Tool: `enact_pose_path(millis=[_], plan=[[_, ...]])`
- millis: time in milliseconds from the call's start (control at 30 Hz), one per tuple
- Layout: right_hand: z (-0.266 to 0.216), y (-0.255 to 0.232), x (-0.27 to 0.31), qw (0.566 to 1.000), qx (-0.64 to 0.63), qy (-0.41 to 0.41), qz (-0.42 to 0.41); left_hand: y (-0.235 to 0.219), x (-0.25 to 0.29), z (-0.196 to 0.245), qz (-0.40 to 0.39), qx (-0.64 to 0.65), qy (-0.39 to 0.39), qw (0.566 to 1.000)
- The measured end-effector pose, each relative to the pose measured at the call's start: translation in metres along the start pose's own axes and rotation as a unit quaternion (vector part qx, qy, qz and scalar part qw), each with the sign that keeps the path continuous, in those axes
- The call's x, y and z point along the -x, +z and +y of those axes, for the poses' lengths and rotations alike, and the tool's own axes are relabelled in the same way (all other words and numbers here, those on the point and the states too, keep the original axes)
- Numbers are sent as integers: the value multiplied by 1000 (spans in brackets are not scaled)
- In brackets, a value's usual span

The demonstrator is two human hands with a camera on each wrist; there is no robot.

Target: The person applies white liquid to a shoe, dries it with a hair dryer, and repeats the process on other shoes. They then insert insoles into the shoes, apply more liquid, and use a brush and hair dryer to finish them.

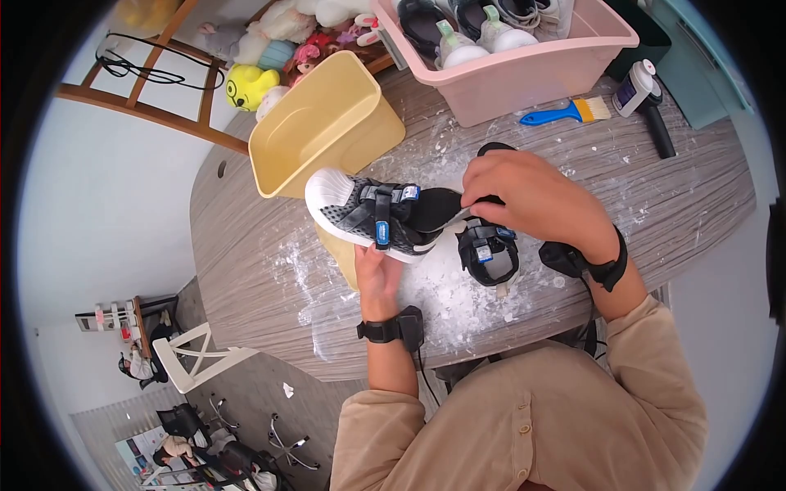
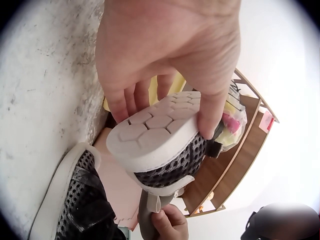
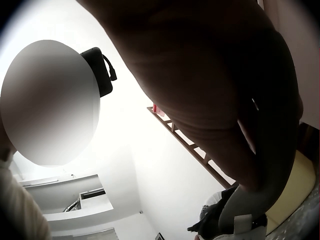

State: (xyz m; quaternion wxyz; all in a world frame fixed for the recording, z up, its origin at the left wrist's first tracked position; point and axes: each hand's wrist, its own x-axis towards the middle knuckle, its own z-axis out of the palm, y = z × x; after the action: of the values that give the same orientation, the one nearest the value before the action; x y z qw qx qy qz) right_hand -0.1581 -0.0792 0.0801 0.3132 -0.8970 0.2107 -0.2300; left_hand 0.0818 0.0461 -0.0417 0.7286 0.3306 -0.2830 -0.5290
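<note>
My left hand (image 1: 378,278) holds a black mesh child's shoe (image 1: 348,204) with a white toe cap and straps, tilted above the table. In the left wrist view, fingers and thumb grip the sides of its white hexagon-patterned sole (image 2: 155,125). At the shoe's opening, my right hand (image 1: 532,192) pinches a dark insole (image 1: 434,211). One end of the insole lies in the shoe, and its grey underside (image 3: 260,195) bends outward in the right wrist view. The matching shoe (image 1: 489,252) stands on the table below my right hand, its opening facing up.
White powder (image 1: 442,299) is scattered over the wooden table (image 1: 262,245). A yellow bin (image 1: 327,123) and a pink bin of shoes (image 1: 524,82) stand at the back. Beside the pink bin are a blue-handled brush (image 1: 557,113), a white bottle (image 1: 634,86) and a black-handled tool (image 1: 657,127).
</note>
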Motion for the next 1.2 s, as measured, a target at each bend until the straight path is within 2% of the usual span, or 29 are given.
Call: enact_pose_path(millis=[133,233,333,633,733,833,933,1200], plan=[[-6,-2,-3,997,-29,31,-60,-3,0,0,-8,-5,-8,1000],[-2,9,-1,998,-20,26,-49,-7,0,-4,-10,-13,-18,1000],[3,19,0,999,-19,-18,-20,-6,0,-4,-4,-11,-23,1000],[2,21,-8,999,-26,-9,-47,-3,0,-3,0,-18,-28,999],[1,5,-9,994,-65,70,-49,1,1,-2,6,-20,-17,1000],[16,11,-2,1000,-13,7,0,3,1,-2,6,20,-11,1000],[17,10,-5,999,-21,-4,-38,6,1,-1,18,53,-19,998],[14,10,-8,997,-38,21,-62,10,1,1,26,57,-25,998]])
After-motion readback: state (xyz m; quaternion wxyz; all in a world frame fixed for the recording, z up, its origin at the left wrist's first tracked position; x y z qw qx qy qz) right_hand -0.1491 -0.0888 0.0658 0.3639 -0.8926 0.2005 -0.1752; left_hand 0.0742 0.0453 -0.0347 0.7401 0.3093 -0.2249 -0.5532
